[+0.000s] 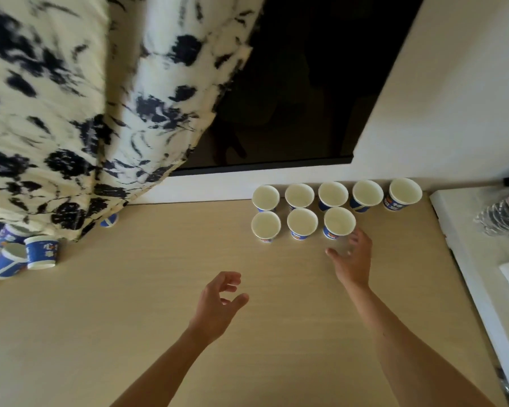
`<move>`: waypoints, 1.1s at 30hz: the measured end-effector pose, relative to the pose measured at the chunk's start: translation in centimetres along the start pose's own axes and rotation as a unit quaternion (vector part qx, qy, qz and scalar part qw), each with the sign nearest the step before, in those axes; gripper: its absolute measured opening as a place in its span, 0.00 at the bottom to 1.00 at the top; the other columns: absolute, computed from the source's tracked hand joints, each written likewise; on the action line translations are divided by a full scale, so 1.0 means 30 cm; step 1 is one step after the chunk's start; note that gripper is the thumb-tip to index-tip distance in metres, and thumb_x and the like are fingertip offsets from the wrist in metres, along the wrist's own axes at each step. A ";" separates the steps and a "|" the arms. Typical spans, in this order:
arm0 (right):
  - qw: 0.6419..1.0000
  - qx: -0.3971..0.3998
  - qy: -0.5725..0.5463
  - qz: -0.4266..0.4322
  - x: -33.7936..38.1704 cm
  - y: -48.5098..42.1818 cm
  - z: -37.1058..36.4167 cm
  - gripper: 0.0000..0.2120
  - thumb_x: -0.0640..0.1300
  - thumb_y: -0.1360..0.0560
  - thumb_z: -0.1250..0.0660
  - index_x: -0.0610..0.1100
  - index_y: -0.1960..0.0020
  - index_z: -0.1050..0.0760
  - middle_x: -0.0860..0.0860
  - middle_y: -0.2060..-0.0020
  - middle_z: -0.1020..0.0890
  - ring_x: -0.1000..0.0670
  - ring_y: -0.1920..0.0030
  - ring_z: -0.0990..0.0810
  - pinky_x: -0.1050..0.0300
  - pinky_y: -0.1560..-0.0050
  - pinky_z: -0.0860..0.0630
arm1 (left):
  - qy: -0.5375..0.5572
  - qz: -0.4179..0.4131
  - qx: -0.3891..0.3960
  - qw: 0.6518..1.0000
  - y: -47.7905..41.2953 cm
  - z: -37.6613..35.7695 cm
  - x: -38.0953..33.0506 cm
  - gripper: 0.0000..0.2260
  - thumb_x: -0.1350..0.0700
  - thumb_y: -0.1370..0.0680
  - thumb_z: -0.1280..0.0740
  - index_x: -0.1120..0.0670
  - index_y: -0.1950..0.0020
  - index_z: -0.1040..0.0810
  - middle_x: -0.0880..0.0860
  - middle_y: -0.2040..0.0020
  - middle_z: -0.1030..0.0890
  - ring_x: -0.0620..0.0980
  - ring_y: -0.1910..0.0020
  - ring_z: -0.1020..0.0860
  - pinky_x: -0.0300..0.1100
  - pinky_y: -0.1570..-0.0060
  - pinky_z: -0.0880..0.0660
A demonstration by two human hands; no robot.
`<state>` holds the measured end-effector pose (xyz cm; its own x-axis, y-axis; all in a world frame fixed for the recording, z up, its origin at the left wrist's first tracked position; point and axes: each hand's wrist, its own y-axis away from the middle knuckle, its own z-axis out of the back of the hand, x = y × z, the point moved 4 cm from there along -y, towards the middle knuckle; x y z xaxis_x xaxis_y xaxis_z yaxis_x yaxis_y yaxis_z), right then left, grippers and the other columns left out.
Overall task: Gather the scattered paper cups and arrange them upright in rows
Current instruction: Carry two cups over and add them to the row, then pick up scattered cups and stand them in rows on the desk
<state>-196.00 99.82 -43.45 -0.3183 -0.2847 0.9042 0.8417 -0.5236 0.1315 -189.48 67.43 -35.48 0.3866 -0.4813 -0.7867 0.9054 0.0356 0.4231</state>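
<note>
Several blue-and-white paper cups stand upright in two rows at the back of the wooden table. The back row runs along the wall; the front row holds three cups. My right hand hovers just in front of the rightmost front cup, fingers spread and holding nothing. My left hand hangs over the table's middle with loosely curled fingers, empty. More cups lie scattered at the far left, partly under a curtain. One small cup peeks out below the curtain's hem.
A cream curtain with dark blotches hangs over the table's left back corner. A dark window sits behind. At the right stand a white ledge and a plastic water bottle.
</note>
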 end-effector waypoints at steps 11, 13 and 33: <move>0.996 0.077 0.019 0.030 0.051 0.433 -0.202 0.31 0.29 0.31 0.25 0.38 0.32 0.32 0.41 0.43 0.27 0.41 0.47 0.22 0.61 0.53 0.25 | 0.093 0.030 -0.094 0.991 0.108 0.238 0.111 0.15 0.61 0.27 0.26 0.56 0.41 0.23 0.52 0.45 0.20 0.50 0.46 0.21 0.36 0.54 0.26; 0.990 0.129 0.028 0.058 0.129 0.498 -0.298 0.30 0.28 0.31 0.25 0.36 0.32 0.31 0.41 0.44 0.27 0.45 0.48 0.21 0.56 0.53 0.25 | 0.107 0.034 -0.116 0.987 0.145 0.304 0.163 0.15 0.60 0.26 0.26 0.55 0.41 0.23 0.51 0.45 0.20 0.49 0.46 0.21 0.34 0.55 0.25; 0.915 0.375 0.130 0.070 0.519 1.129 -1.093 0.23 0.36 0.28 0.25 0.46 0.37 0.29 0.49 0.49 0.21 0.49 0.52 0.20 0.67 0.55 0.28 | -0.017 0.072 -0.228 0.971 0.094 1.250 0.757 0.19 0.55 0.26 0.28 0.55 0.36 0.25 0.53 0.40 0.24 0.52 0.40 0.26 0.41 0.42 0.30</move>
<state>-186.74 51.32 -38.22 -0.1956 -0.5398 0.8188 0.9138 0.2027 0.3520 -184.75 23.76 -35.30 0.5155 -0.4713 -0.7156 0.8295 0.4839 0.2788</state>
